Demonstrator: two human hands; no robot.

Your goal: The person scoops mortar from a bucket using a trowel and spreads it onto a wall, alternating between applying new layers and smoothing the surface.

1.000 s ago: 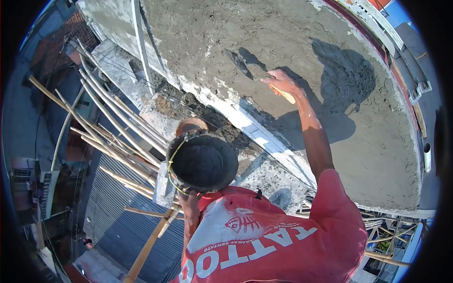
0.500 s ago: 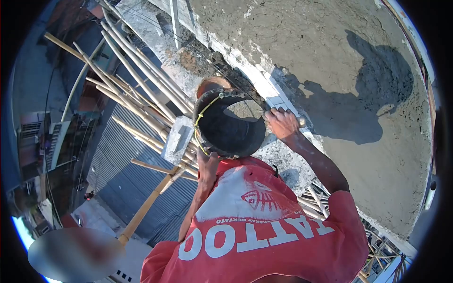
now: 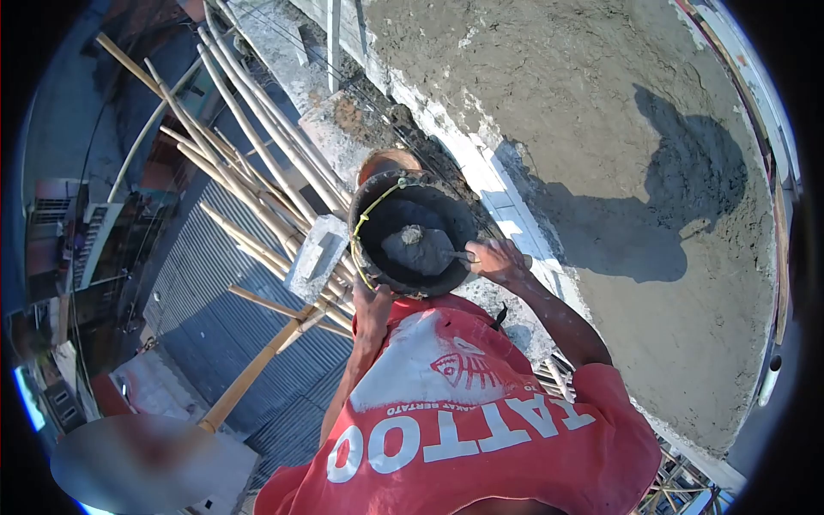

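Note:
A black bucket (image 3: 364,249) with a yellow cord along its rim is tilted toward me, close against my red shirt. My left hand (image 3: 372,311) is closed on its near left rim. My right hand (image 3: 498,261) is wrapped round the handle of a trowel (image 3: 457,255), at the right side of the bucket. The trowel's blade reaches inside, where a lump of grey mortar (image 3: 413,235) shows. Much of the bucket's lower wall is hidden by my shirt and hands.
Wet grey plaster covers a wide surface (image 3: 549,103) on the right, bordered by a white edge (image 3: 506,202). Behind the bucket sits a brown round container (image 3: 388,160). Bamboo poles (image 3: 249,129), a concrete block (image 3: 316,257) and a corrugated roof (image 3: 202,283) lie left, with a drop beyond.
My right hand has moved slightly left and down, and the trowel's blade has gone from across the bucket's mouth to inside it. My left hand stays on the rim.

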